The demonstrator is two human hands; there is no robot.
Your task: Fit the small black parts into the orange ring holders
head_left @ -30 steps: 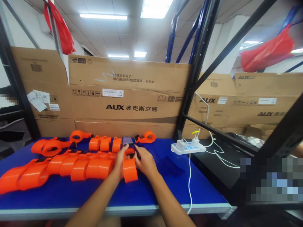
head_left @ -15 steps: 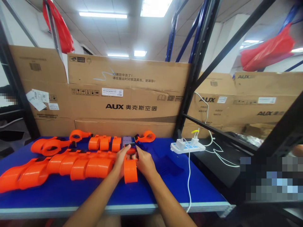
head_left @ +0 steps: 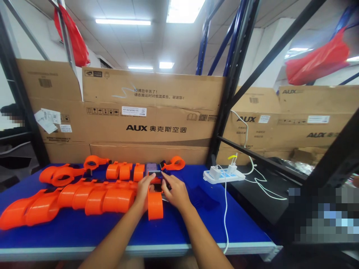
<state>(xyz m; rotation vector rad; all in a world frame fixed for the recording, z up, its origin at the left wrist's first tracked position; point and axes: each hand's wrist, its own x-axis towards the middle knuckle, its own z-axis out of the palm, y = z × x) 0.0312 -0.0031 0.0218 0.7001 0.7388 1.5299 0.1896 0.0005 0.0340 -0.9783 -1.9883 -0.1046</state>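
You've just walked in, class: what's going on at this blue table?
A person's left hand holds an orange-ringed piece at the blue table; the right hand has its fingers near the far end, though its grip is unclear. More orange pieces lie mostly to the left, and a phone-like device is just behind the hands.

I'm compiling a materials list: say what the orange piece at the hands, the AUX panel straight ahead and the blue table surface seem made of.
Orange piece: probably plastic, smooth with a soft sheen. AUX panel: matt brown cardboard, judging by its creases. Blue table surface: looks matt, perhaps cloth or a mat; no weave shows.
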